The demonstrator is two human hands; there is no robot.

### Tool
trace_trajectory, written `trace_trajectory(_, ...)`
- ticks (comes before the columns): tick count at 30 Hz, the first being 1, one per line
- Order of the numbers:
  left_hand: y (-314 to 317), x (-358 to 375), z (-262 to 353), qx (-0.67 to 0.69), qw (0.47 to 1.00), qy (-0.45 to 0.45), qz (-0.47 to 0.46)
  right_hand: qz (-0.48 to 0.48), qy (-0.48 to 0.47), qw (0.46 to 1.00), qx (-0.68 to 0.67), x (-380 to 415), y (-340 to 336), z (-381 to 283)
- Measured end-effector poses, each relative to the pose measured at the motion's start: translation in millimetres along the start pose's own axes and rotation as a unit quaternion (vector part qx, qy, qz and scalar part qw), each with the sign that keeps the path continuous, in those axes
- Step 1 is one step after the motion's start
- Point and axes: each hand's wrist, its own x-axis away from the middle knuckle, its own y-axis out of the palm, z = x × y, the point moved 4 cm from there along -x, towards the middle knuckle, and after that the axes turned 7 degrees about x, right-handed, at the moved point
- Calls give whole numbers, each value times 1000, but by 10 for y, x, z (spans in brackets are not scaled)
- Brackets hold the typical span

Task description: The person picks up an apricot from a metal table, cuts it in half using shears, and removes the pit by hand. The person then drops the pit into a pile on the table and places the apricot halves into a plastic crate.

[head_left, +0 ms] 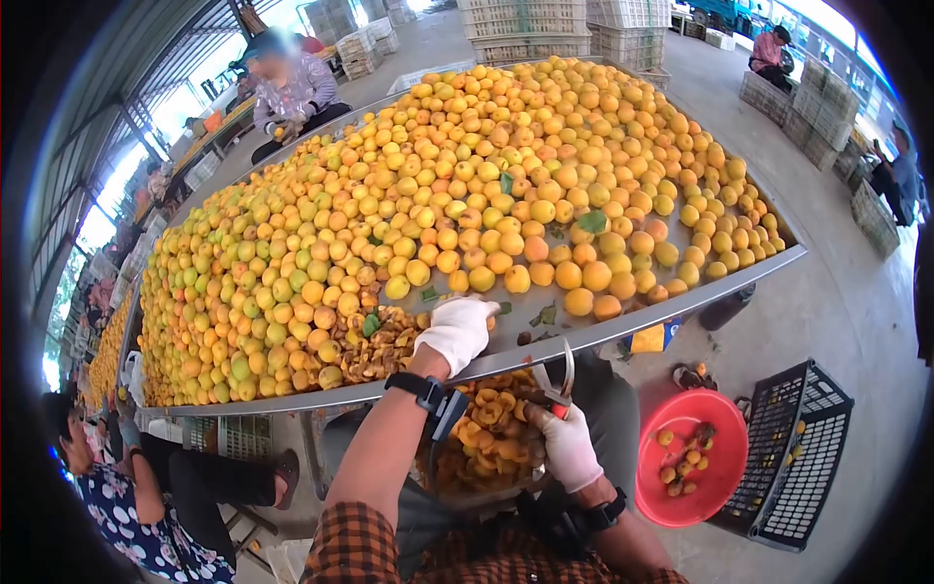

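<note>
My left hand (457,334), in a white glove, rests over the near rim of a metal sorting table (623,333). Its fingers look curled, with the tips hidden. Whole yellow-orange apricots (517,278) lie just beyond it, and a pile of cut apricot pieces (385,346) is to its left. My gloved right hand (569,450) is closed around a curved metal tool (568,372) with a red part, below the rim. Beside that hand, a container between my knees holds split apricot halves (489,428); its edges are mostly covered.
On the floor to the right stand a red basin (715,477) with several fruits and a black plastic crate (817,457). One person (292,92) sits across the table, another (146,487) at lower left. Stacked crates (525,24) stand behind. Green leaves (592,222) lie among the apricots.
</note>
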Motion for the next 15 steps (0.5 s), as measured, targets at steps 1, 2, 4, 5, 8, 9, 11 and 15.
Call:
trace_trajectory(1, -16, -13, 28, -1, 1000, 2, -3, 8, -8, 1000, 22, 14, -3, -31)
trace_trajectory(2, -63, 0, 39, -1, 1000, -13, 18, 16, -16, 999, 43, 25, -12, -54)
trace_trajectory(4, -159, 89, 51, -4, 999, -25, 41, 26, -46, 998, 41, -6, -55, -76)
trace_trajectory(5, -196, 209, 23, 176, 981, -30, 73, 34, -75, 996, 42, -3, -66, -100)
trace_trajectory(8, -365, 710, 240, 412, 904, -14, 113, 44, -119, 988, 89, 99, 33, -306)
trace_trajectory(9, -426, 895, 339, 468, 875, 7, 121, 38, -181, 976, 115, 62, 47, -305)
trace_trajectory(11, -334, 1163, 388, 561, 820, 1, 111, 19, -230, 964, 130, 135, 203, -337)
trace_trajectory(15, -33, 1535, 443, 734, 673, -17, 90, -64, -247, 958, 134, 311, 444, -338)
